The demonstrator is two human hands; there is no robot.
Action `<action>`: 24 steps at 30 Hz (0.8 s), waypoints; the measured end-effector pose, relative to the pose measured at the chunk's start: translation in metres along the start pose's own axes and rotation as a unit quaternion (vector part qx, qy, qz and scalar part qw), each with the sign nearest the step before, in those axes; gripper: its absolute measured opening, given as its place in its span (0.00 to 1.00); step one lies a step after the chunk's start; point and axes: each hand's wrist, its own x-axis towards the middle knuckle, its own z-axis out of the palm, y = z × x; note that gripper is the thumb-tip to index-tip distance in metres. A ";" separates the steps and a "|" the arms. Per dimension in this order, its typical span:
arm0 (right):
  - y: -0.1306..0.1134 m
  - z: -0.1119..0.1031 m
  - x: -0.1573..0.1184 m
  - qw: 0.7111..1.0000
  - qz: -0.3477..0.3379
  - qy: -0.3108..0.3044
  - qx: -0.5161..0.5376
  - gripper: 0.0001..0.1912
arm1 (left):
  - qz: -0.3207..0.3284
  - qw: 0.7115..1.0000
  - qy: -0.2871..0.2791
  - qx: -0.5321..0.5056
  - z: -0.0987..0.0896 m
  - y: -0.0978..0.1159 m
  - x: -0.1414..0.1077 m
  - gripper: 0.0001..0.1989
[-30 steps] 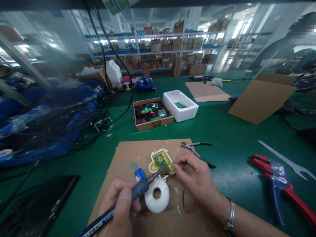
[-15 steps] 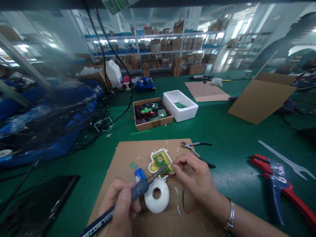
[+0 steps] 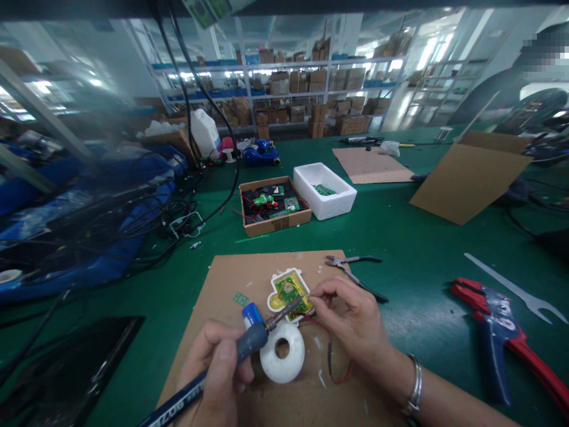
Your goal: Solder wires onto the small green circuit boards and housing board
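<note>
Left hand (image 3: 216,370) is pinching a soldering iron (image 3: 253,339), tip reaching a circuit board (image 3: 288,293); right hand (image 3: 353,320) is pinching the board's edge.

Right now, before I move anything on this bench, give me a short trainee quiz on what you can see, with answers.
1. What tool is in the left hand?
2. True or false: the white ring rests on the cardboard sheet.
3. Which is nearest the fingertips of the right hand?
A. the green circuit board
B. the white foam box
C. the red-handled tool

Key: 1. a soldering iron; 2. true; 3. A.
</note>
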 end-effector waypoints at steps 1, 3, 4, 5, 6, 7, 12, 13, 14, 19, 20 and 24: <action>0.000 0.000 0.000 1.000 -0.001 -0.001 0.000 0.05 | 0.000 1.000 0.000 -0.002 0.000 0.000 0.000 0.15; 0.000 0.001 0.000 1.000 0.000 -0.005 0.000 0.05 | 0.003 1.000 0.000 -0.002 0.000 0.000 0.000 0.15; 0.000 0.001 0.000 1.000 0.001 -0.006 0.001 0.05 | 0.004 1.000 0.000 -0.002 0.000 0.000 -0.001 0.15; 0.000 0.001 0.000 1.000 0.001 -0.007 0.003 0.05 | 0.004 1.000 -0.002 -0.002 0.000 0.000 -0.001 0.15; 0.000 0.001 0.000 1.000 0.002 -0.010 0.003 0.05 | 0.005 1.000 -0.003 -0.001 0.000 0.000 -0.001 0.15; 0.000 0.001 0.000 1.000 0.004 -0.011 0.003 0.05 | 0.005 1.000 -0.005 -0.001 0.000 0.000 -0.001 0.15; -0.002 0.000 0.001 1.000 0.001 -0.006 -0.002 0.05 | 0.005 1.000 -0.004 0.004 -0.002 0.000 0.000 0.15; -0.002 0.000 0.001 1.000 -0.002 -0.003 -0.002 0.05 | 0.007 1.000 -0.004 0.005 -0.002 0.000 0.000 0.15; -0.002 0.000 0.002 1.000 -0.004 -0.002 -0.002 0.05 | 0.009 1.000 -0.004 0.006 -0.001 -0.001 0.000 0.14; -0.001 -0.001 0.000 1.000 -0.004 -0.008 -0.012 0.03 | 0.008 1.000 0.007 0.000 0.001 0.000 -0.001 0.14; 0.000 -0.001 -0.001 1.000 -0.002 -0.006 -0.014 0.03 | 0.007 1.000 0.008 0.001 0.002 0.000 -0.001 0.14; -0.001 -0.001 -0.007 1.000 0.023 -0.003 -0.005 0.04 | 0.017 1.000 0.017 0.020 0.002 -0.001 0.000 0.15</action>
